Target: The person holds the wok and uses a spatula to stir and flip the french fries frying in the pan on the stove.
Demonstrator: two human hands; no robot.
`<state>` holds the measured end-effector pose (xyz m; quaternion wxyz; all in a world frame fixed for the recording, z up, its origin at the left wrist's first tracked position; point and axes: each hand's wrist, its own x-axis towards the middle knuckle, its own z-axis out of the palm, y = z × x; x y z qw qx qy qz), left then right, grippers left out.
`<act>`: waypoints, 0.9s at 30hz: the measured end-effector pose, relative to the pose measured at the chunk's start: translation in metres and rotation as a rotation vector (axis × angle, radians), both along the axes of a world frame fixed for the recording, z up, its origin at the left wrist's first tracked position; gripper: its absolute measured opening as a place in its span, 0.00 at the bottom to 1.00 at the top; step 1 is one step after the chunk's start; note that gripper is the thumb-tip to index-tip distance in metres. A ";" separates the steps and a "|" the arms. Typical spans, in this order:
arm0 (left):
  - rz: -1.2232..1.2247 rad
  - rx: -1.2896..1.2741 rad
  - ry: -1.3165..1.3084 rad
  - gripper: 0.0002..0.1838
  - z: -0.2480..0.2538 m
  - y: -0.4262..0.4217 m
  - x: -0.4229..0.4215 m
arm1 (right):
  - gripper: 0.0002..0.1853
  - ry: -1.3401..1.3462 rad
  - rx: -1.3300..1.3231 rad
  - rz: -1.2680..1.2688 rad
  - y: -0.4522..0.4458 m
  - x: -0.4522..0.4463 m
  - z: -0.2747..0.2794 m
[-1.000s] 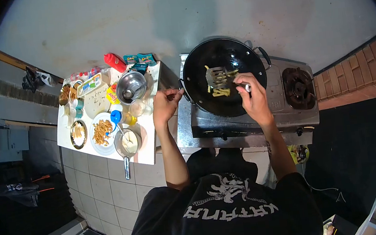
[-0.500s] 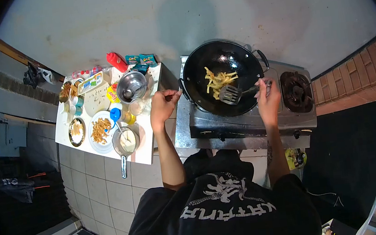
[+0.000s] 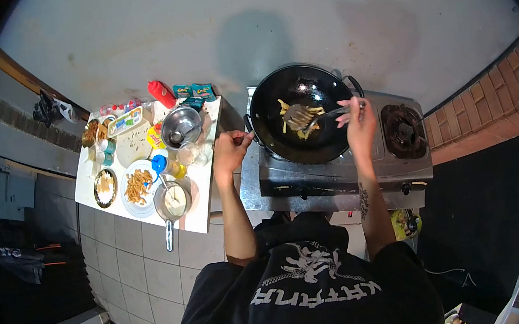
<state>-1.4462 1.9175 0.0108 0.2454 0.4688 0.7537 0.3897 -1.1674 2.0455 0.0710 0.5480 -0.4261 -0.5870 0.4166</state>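
Observation:
A black wok (image 3: 277,147) sits on the stove, with a small heap of pale yellow strips, like fries, (image 3: 315,129) in its middle. At the wok's left rim is my left hand (image 3: 230,154), its fingertips closed at the left loop handle (image 3: 249,124). My right hand (image 3: 360,125), over the wok's right side, is wrapped round the handle of a slotted spatula (image 3: 299,117). The spatula's head lies over the strips and hides part of them.
Right of the wok is a bare burner (image 3: 405,130). On the left, a white table (image 3: 199,216) holds a plate of fried pieces (image 3: 138,186), a saucepan of pale batter (image 3: 174,200), a steel bowl (image 3: 182,126), an oil bottle (image 3: 176,169) and a red squeeze bottle (image 3: 162,94).
The spatula's head has moved up and left onto the strips, and its angle has changed. My right hand has shifted slightly up and left. My left hand stays by the left handle.

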 end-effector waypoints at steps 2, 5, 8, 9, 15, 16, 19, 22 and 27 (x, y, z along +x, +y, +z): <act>0.015 -0.020 -0.002 0.16 0.004 -0.004 0.005 | 0.15 0.031 0.002 0.053 0.006 -0.008 -0.018; -0.017 -0.008 0.028 0.17 0.007 -0.005 0.003 | 0.15 0.051 -0.021 0.073 0.011 -0.014 -0.028; -0.024 0.011 0.032 0.16 0.007 -0.008 0.004 | 0.10 -0.026 0.008 0.091 0.009 -0.012 -0.029; -0.020 0.011 0.031 0.16 0.008 -0.008 0.004 | 0.10 -0.026 0.008 0.095 0.011 -0.011 -0.036; -0.029 -0.002 -0.070 0.14 0.006 -0.010 0.003 | 0.09 -0.070 0.082 0.168 0.002 -0.003 -0.040; -0.027 0.014 -0.069 0.14 0.006 -0.011 0.003 | 0.09 -0.031 0.043 0.172 0.000 -0.002 -0.035; -0.033 0.025 -0.053 0.14 0.008 -0.011 0.004 | 0.10 0.012 -0.019 0.144 0.003 0.003 -0.027; -0.016 0.019 -0.054 0.14 0.013 -0.012 0.006 | 0.13 0.012 -0.064 0.079 0.010 0.007 -0.020; 0.030 -0.028 -0.074 0.14 0.012 -0.012 0.006 | 0.13 0.077 -0.020 0.055 0.024 -0.002 -0.033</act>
